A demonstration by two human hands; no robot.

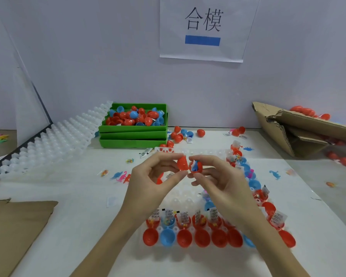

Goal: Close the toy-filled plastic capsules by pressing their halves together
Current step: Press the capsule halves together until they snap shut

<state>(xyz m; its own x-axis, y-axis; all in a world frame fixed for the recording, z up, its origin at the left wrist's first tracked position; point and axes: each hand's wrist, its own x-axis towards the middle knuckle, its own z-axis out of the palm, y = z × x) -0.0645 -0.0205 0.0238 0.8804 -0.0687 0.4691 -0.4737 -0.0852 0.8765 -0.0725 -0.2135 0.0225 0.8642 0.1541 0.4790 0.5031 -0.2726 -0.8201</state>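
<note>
Capsule halves in red and blue (185, 237) line the near edge of a clear holder tray (183, 198) on the white worktop (74, 216), open side up, with a row of filled halves (198, 221) just behind them, each carrying a small packet and a printed slip. More filled halves run up the tray's right side. A flat piece of brown cardboard (14, 226) lies at the near left.

Above the tray's middle, both hands are raised and nearly meet. The left hand (148, 182) pinches an empty red half (182, 163) between thumb and forefinger, its other fingers loosely curled. The right hand (220, 176) pinches a red half holding a blue and white toy (196, 166) in the same way. The two halves touch at their near edges, not yet pressed shut.

Small toy dinosaurs (121, 176) and wrapped sweets are scattered on the worktop to either side. Farther back, a stack of green bins (133, 134) holds a heap of red and blue capsules, with loose ones beside it. White empty trays (54, 140) lean at the far left. A torn cardboard box (300, 128) sits at the far right, red capsules around it. A paper sign (203, 29) hangs on the wall.
</note>
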